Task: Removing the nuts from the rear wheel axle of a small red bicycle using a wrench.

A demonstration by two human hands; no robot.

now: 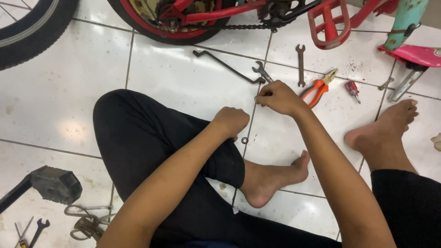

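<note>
Person sits on the white tiled floor (183, 82), legs folded. The right hand (279, 97) is curled, fingertips pinched on the near end of a small grey open-ended steel spanner (262, 71) that lies on the tile just past the knuckles. The left hand (231, 121) is balled into a loose fist against the black trouser knee (138, 133); whether it grips anything I cannot tell.

Risks from here:
- A small dark metal ring washer (245, 140) lies loose on the grout line, just below the left fist — a brush of the wrist or the bare foot (271, 181) could send it sliding out of sight.
- Lifting the spanner could knock the bent black steel rod (227, 66), whose right end touches or nearly touches it.
- The orange-handled pliers (317, 89) sit just right of the right hand, jaws pointing away; a sideways sweep of the hand would hit them.
- Bare feet close to hard tools — a dropped one lands on toes.

Room: open tile to the left beyond the knee and between the two feet. The far side is closed off by the red bicycle frame and chain (239, 20). A second rusty spanner (301, 64) and a short red-handled screwdriver (353, 89) crowd the far right. Near left holds a black pedal on its crank (55, 183) and scattered clips.
</note>
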